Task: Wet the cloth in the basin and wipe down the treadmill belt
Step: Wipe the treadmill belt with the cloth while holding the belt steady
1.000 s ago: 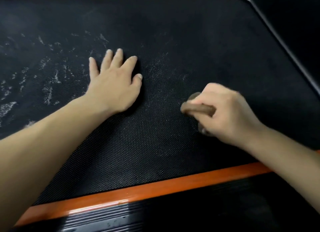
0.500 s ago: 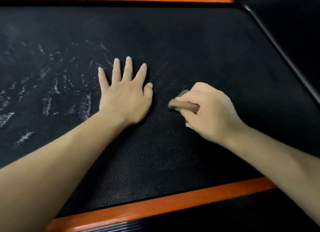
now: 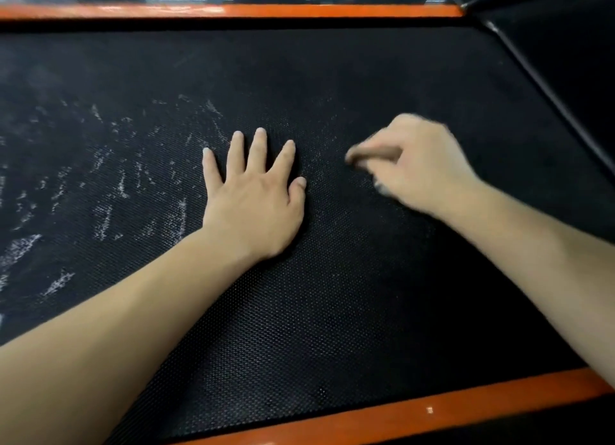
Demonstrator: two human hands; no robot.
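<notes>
Left hand [image 3: 256,198]: flat and spread on the belt [image 3: 332,311], holding nothing.
Right hand [image 3: 422,168]: I clutch the cloth [image 3: 369,156], just right of my left hand.
Risk: a bunched cloth could skip the streaks [image 3: 103,211] left of my left hand.

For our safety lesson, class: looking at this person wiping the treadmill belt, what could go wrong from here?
1. The cloth is bunched small in the right hand, so knuckles may scrape the textured belt.
2. White streaks lie beyond the flat left hand, away from the cloth, and could be missed.
</notes>
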